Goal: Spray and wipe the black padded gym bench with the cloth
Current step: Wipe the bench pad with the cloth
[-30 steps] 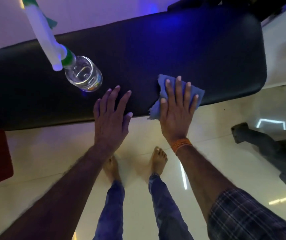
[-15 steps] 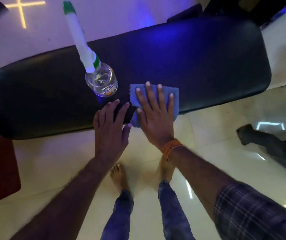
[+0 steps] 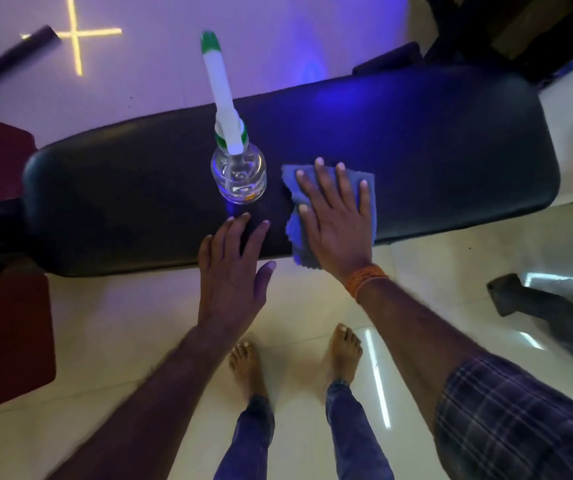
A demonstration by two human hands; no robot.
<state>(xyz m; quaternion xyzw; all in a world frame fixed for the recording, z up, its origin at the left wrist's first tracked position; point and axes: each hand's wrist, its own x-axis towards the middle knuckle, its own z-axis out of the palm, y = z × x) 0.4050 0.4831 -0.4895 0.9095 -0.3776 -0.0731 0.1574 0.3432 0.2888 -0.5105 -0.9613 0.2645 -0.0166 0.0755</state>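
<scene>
The black padded bench [image 3: 434, 140] runs across the view from left to right. A clear spray bottle [image 3: 238, 174] with a white and green nozzle stands upright on its middle. Just right of the bottle, a blue cloth [image 3: 368, 199] lies flat on the pad with my right hand [image 3: 335, 216] pressed palm-down on it, fingers spread. My left hand [image 3: 233, 271] rests flat on the near edge of the bench, below the bottle, holding nothing.
A dark red pad [image 3: 4, 306] sits at the left beside the bench end. Black equipment [image 3: 541, 306] lies on the pale tiled floor at the right. My bare feet [image 3: 247, 365] stand close to the bench. Dark frame parts [image 3: 485, 32] stand behind at top right.
My right hand slid the cloth leftward along the bench toward the spray bottle, then held near it. The left hand stayed on the near edge.
</scene>
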